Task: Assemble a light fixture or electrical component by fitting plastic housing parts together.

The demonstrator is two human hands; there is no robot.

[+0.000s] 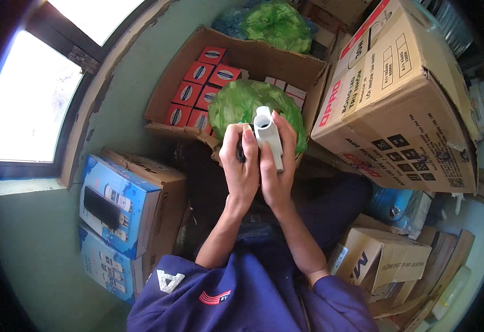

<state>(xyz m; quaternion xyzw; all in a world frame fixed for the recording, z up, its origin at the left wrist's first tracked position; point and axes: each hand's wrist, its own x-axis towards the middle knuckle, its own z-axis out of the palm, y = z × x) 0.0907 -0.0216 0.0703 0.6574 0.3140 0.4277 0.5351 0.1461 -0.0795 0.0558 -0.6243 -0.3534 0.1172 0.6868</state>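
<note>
Both hands are raised together in front of my chest, over the front of an open carton. My right hand (279, 174) is closed round a white plastic pipe-like fitting (269, 136), its round hollow end facing up. Close beside it, my left hand (239, 169) has its fingers curled, with the thumb pointing up along the fitting. Something dark shows within the left hand's grip, but its kind is hidden. Just beyond the fitting lies a green plastic bag (236, 105), resting in the open cardboard carton (161, 83).
Several small red-orange boxes (186, 93) fill the carton's left side. A large printed carton (386, 105) stands at the right. At the left, a black phone (101, 208) lies on stacked blue boxes (145, 202). Another opened carton (383, 257) sits at the lower right.
</note>
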